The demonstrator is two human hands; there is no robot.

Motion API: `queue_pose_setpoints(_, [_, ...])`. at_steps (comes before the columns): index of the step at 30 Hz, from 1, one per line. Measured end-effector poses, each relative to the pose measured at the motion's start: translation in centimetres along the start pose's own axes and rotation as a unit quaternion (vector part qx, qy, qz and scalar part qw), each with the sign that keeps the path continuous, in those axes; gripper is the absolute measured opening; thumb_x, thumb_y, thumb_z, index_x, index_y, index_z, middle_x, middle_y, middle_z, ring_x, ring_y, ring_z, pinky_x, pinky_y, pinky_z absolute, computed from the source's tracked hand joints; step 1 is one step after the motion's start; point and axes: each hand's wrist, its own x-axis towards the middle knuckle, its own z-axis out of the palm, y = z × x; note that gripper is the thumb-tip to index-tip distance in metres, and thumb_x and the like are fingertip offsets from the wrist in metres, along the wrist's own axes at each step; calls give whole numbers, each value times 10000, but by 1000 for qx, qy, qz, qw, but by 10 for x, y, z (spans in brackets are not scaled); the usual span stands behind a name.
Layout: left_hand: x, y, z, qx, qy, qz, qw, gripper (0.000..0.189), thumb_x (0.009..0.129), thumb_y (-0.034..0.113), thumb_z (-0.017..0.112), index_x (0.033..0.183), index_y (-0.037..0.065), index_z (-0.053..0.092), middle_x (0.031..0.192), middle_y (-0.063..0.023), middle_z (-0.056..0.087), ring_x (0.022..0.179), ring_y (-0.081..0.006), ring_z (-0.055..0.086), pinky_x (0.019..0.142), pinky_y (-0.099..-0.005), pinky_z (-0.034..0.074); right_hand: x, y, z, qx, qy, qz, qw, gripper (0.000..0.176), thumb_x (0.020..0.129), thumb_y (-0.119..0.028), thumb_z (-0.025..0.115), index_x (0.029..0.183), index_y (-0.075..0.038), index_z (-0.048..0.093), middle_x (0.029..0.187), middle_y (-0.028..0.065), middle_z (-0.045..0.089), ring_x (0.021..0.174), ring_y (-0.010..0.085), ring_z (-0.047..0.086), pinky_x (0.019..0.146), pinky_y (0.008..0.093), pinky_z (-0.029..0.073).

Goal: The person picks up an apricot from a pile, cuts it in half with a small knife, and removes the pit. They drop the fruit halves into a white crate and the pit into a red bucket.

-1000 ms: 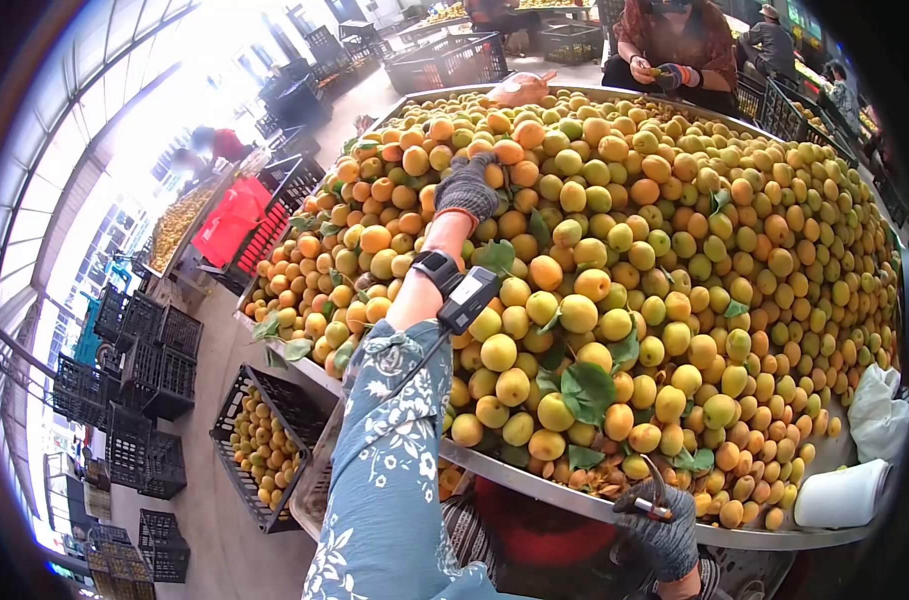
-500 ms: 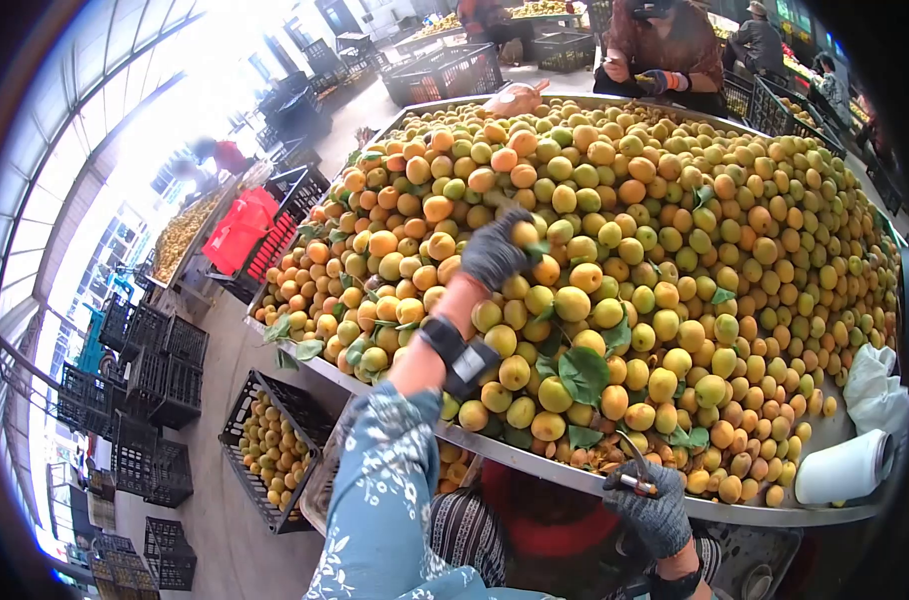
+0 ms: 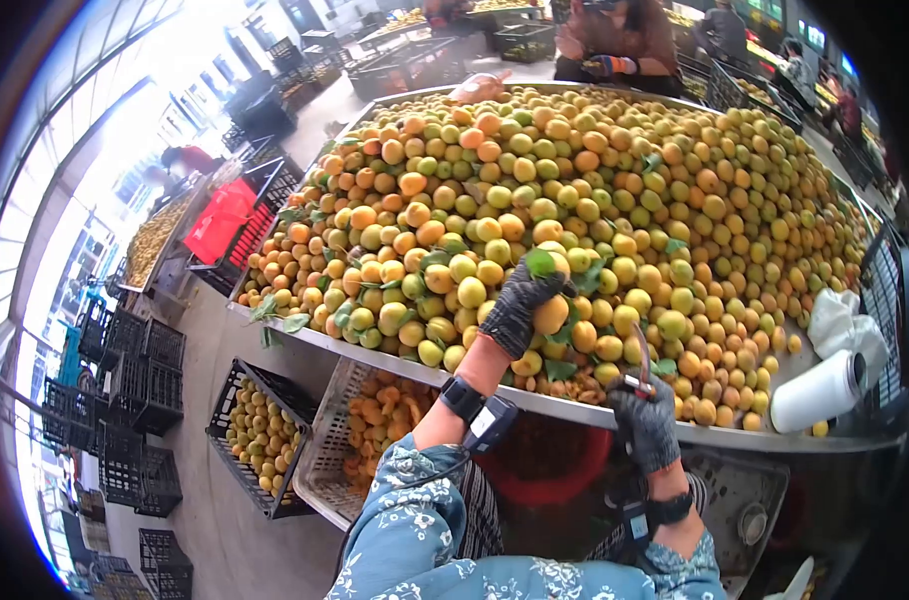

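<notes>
A large heap of yellow-orange apricots (image 3: 615, 215) with green leaves covers the metal-edged table (image 3: 535, 400) before me. My left hand (image 3: 520, 305), in a dark grey glove, is closed at the near side of the heap. Its fingers grip an apricot (image 3: 551, 316), and a green leaf (image 3: 541, 263) with another fruit behind it shows at the fingertips. My right hand (image 3: 647, 420), gloved too, is wrapped round a small knife (image 3: 643, 352) at the table's front edge. The thin curved blade points up, away from me.
Below the table are a light crate (image 3: 325, 450) of peeled-looking fruit pieces, a black crate (image 3: 260, 425) of apricots and a red basin (image 3: 550, 470). A white container (image 3: 817, 392) and plastic bag (image 3: 843, 325) lie at the right. Another person (image 3: 630, 45) sits across the table.
My left hand has come back from the heap towards me and now holds an apricot. My right hand still holds the knife, its blade now more upright. The view has shifted.
</notes>
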Motion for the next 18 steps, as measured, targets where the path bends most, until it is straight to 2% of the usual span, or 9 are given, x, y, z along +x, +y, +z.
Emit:
queue_pose_setpoints(2, [-15,-10,12,-32,48,46,997,350,863,194,685,1165,66,564,996,-51,631,871,-156,630,752,-320,538,5,5,1,19,8,-21,1000,120,788,-109,700,879,-47,653,607,-11,562,452,55,467,395,203,329])
queue_pose_setpoints(4, [2,-36,-10,-78,48,40,995,243,884,149,631,1092,26,602,1023,-59,650,884,-147,620,798,-279,506,6,4,2,-10,6,-34,999,115,805,-125,694,875,-47,648,595,-24,550,441,50,451,387,207,323])
queue_pose_setpoints(7, [-3,-25,15,-93,37,35,994,245,856,127,662,1079,39,612,991,-37,645,868,-133,609,785,-267,502,7,7,3,-20,9,-62,998,82,812,-96,673,866,-41,646,620,-39,548,487,42,455,426,206,347])
queue_pose_setpoints(9, [3,-28,26,150,59,166,973,272,831,127,694,1082,58,615,950,-15,632,840,-110,589,754,-250,499,9,6,1,12,10,-95,995,43,821,-74,648,847,-40,642,653,-52,545,546,32,456,479,203,368])
queue_pose_setpoints(10, [2,-29,27,149,54,164,974,272,831,127,694,1082,58,615,950,-15,632,840,-110,589,754,-250,499,9,4,-1,13,15,-96,995,43,821,-74,648,847,-40,642,653,-52,545,546,32,456,479,203,368])
queue_pose_setpoints(12, [-4,-26,25,164,32,83,982,299,823,139,703,1098,73,608,935,4,615,831,-91,569,751,-237,492,8,1,-5,8,20,-70,997,39,831,-81,628,842,-45,640,694,-59,548,600,23,457,521,199,378])
queue_pose_setpoints(13, [-7,-26,26,142,38,64,987,290,855,242,695,1077,78,606,916,1,616,806,-99,584,713,-244,505,8,-1,-7,9,22,-68,997,39,831,-81,628,842,-45,640,694,-59,548,600,23,457,521,199,378])
queue_pose_setpoints(14, [-7,-26,28,142,36,61,987,290,855,242,695,1077,78,606,916,1,616,806,-99,584,713,-244,505,7,-4,-7,-2,11,-58,998,60,838,-102,636,861,-47,641,709,-56,561,610,24,470,529,196,387])
queue_pose_setpoints(18, [-4,-29,34,-68,140,-38,987,345,850,407,675,1018,118,587,865,-6,600,752,-129,598,629,-260,537,8,-5,-5,-1,-8,-61,998,151,847,-152,675,950,-43,654,749,-39,605,643,37,525,559,194,426])
